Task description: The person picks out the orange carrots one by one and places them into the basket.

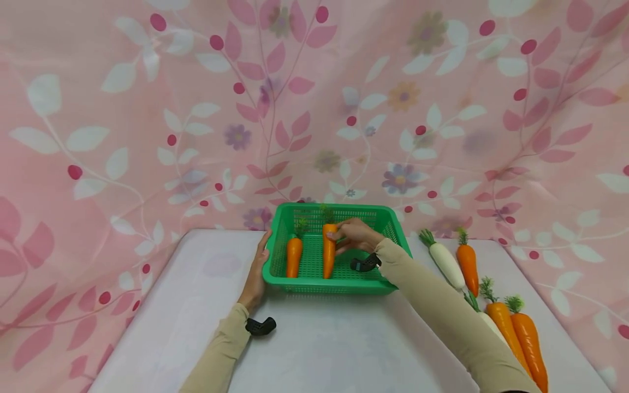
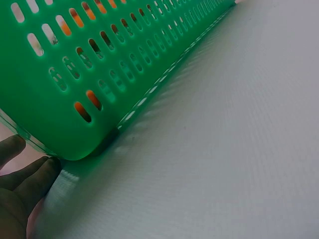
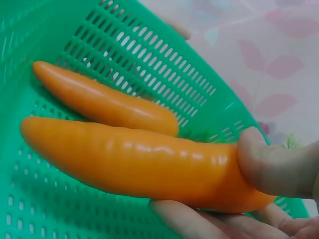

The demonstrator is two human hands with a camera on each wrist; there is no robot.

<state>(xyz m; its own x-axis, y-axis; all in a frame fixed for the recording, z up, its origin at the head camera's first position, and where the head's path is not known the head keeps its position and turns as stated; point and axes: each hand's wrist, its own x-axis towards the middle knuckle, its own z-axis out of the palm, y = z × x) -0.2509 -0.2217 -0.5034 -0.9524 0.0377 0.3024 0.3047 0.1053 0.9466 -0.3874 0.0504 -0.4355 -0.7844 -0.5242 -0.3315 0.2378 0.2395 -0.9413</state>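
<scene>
A green plastic basket (image 1: pixel 334 286) with slotted sides stands at the back of the table. Inside it, my right hand (image 1: pixel 357 236) grips an orange carrot (image 1: pixel 328 252) near its leafy top, thumb on one side and fingers on the other, as the right wrist view shows. Another carrot (image 1: pixel 294 256) lies in the basket to the left of the held one. My left hand (image 1: pixel 256 275) touches the basket's left side with its fingers fairly straight; in the left wrist view its fingertips (image 2: pixel 47 167) are at the basket's corner.
On the right of the white table (image 1: pixel 319 344) lie white radishes (image 1: pixel 446 265) and several carrots (image 1: pixel 468 267), partly behind my right forearm. A pink floral cloth (image 1: pixel 314 109) hangs close behind the basket.
</scene>
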